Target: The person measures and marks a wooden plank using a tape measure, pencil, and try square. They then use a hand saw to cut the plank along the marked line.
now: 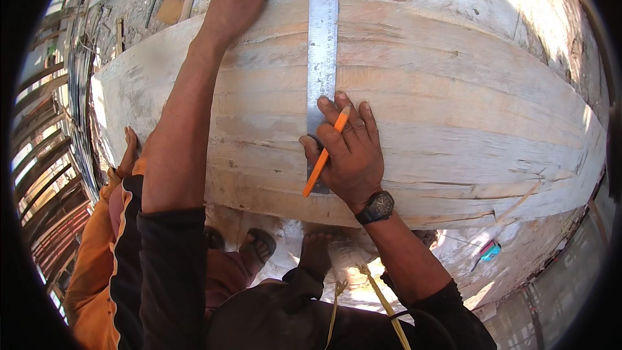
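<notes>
A metal try square (322, 52) lies across a wide, weathered plywood sheet (440, 104), its ruled blade pointing toward me. At the sheet's far edge my left hand (240, 0) is closed on the square's dark stock. My right hand (353, 159) rests on the near part of the blade, fingertips on the metal. An orange pencil (327, 149) is held slantwise in that hand, between thumb and fingers, its sharpened end up and away from me. Part of the blade's near end is hidden under the right hand.
Close on my left is another person in orange clothing (97, 279), with a hand (129, 149) at the sheet's left edge. Wooden slats (48, 149) stand at far left. A turquoise object (490, 251) lies on the ground at right. Yellow cords (382, 298) hang before me.
</notes>
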